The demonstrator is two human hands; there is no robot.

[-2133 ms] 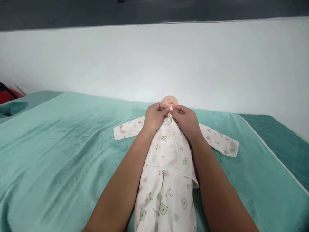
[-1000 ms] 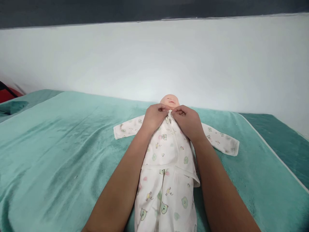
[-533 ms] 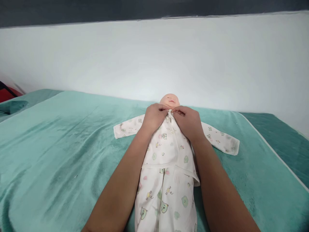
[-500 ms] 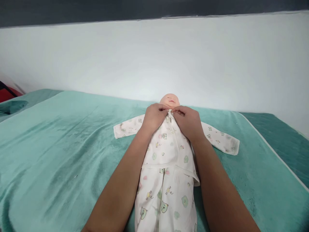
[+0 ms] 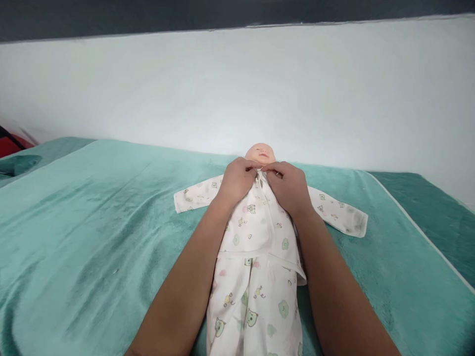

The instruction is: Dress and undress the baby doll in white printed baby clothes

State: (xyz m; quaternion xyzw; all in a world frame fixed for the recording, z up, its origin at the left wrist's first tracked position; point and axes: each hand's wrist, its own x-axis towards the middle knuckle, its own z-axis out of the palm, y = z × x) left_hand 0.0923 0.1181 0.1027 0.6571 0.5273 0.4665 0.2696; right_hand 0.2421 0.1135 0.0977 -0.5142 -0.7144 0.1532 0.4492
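A baby doll (image 5: 261,149) lies on its back, its head toward the wall. It wears a white long-sleeved baby shirt (image 5: 250,230) with small animal prints, and matching trousers (image 5: 256,311) below. At the doll's neck my left hand (image 5: 239,180) pinches the shirt's collar edge from the left. My right hand (image 5: 287,185) grips the collar from the right, fingertips close to those of the left. A fold or tie shows just under the fingers, too small to make out. Both sleeves stretch outward, partly behind my wrists.
Under the doll spreads a green plush blanket (image 5: 92,222), wrinkled on the left. A pale wall (image 5: 237,89) stands right behind the doll's head. Something red and black (image 5: 13,143) shows at the far left edge.
My fingertips have shifted slightly at the collar, closing in on each other. The doll and its clothes otherwise lie as before.
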